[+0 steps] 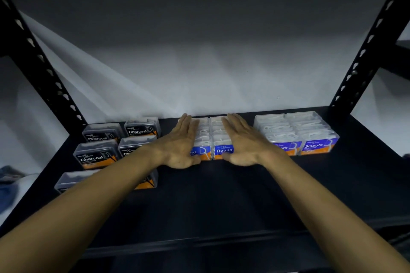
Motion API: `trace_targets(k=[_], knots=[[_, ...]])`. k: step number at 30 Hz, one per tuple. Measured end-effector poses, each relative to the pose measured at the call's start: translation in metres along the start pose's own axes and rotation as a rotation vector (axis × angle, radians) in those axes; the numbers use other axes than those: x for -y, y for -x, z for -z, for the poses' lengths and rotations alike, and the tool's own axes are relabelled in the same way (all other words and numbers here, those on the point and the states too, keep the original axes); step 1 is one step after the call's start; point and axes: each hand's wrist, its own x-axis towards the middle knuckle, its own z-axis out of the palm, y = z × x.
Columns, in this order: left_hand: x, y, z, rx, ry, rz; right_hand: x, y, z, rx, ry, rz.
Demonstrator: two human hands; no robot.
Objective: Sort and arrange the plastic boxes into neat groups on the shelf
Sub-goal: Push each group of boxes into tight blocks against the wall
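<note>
Clear plastic boxes of floss picks stand in groups on a black shelf point(221, 201). Two rows of blue "Round" boxes point(218, 139) run front to back in the middle. My left hand point(182, 146) lies flat against the left side of that group, and my right hand point(241, 144) lies flat against its right side, fingers straight and pointing to the wall. Several black "Charcoal" boxes point(97, 155) stand at the left, partly hidden by my left forearm. Two rows of blue "Smooth" boxes point(297, 133) stand at the right.
A white wall point(199, 51) closes the back of the shelf. Black perforated uprights stand at the left point(42, 66) and the right point(366, 46). Another shelf board spans overhead. The shelf's front half is bare dark board.
</note>
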Motion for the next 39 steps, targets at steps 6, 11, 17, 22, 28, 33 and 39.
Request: trace_targets(k=[6,11,17,22,28,33,39], knots=[[-0.003,0.006,-0.002,-0.103,0.040,0.001,-0.007,0.008,0.002,-0.067,-0.127,0.025],[-0.015,-0.005,0.004,-0.304,0.722,0.202,-0.002,0.007,0.002,-0.198,-0.692,-0.166],[-0.026,-0.016,0.006,-0.390,0.894,0.402,0.004,-0.009,-0.004,-0.231,-0.817,-0.370],[-0.021,-0.024,0.010,-0.334,1.044,0.535,0.005,-0.014,-0.003,-0.225,-0.928,-0.448],[-0.018,-0.027,0.011,-0.350,1.118,0.533,0.005,-0.018,-0.003,-0.221,-0.998,-0.495],[-0.018,-0.025,0.012,-0.330,1.142,0.536,0.006,-0.018,-0.001,-0.209,-1.017,-0.506],[-0.015,-0.025,0.011,-0.314,1.157,0.507,0.005,-0.018,0.002,-0.193,-1.018,-0.509]])
